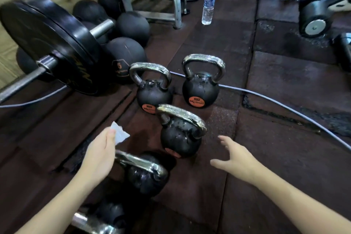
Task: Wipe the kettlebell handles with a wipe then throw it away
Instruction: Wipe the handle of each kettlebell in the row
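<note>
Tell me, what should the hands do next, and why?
Probably bring the left hand, which holds the wipe, onto the shiny handle of the middle kettlebell. It is close, and the open right hand could steady it.

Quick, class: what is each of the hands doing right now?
Left hand: holds the white wipe.
Right hand: open, fingers spread, holding nothing.

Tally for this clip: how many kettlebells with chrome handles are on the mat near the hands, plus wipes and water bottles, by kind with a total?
Kettlebells: 5, the nearest cut off by the frame edge
Wipes: 1, held in the left hand
Water bottles: 1
Total: 7
</note>
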A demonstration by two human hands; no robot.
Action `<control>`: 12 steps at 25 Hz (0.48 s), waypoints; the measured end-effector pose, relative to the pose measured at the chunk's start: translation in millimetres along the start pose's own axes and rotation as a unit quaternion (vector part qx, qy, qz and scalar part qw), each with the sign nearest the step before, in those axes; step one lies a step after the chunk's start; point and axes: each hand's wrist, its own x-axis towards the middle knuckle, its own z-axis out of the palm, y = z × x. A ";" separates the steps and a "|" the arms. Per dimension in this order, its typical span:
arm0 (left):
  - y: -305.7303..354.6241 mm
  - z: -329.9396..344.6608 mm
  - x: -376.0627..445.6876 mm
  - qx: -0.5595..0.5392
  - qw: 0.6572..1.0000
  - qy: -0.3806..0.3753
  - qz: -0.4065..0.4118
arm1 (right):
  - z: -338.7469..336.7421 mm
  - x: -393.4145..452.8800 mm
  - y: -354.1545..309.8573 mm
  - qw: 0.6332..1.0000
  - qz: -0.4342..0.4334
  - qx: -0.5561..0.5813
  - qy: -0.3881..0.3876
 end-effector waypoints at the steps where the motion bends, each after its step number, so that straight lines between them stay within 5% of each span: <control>1: 9.7 1.8 11.2 -0.034 0.999 0.011 -0.001 | -2.6 12.0 1.4 1.000 0.000 0.013 0.018; 5: 33.0 19.1 41.7 -0.124 0.990 0.062 -0.005 | 4.4 51.8 -1.0 0.998 -0.017 0.038 0.046; 9: 40.8 51.7 70.7 -0.081 0.987 0.103 0.096 | 23.8 89.0 -9.1 0.996 -0.011 0.089 0.011; 12: 48.9 92.4 78.4 0.032 0.977 0.008 0.211 | 48.0 111.5 -4.6 0.975 -0.003 0.219 -0.043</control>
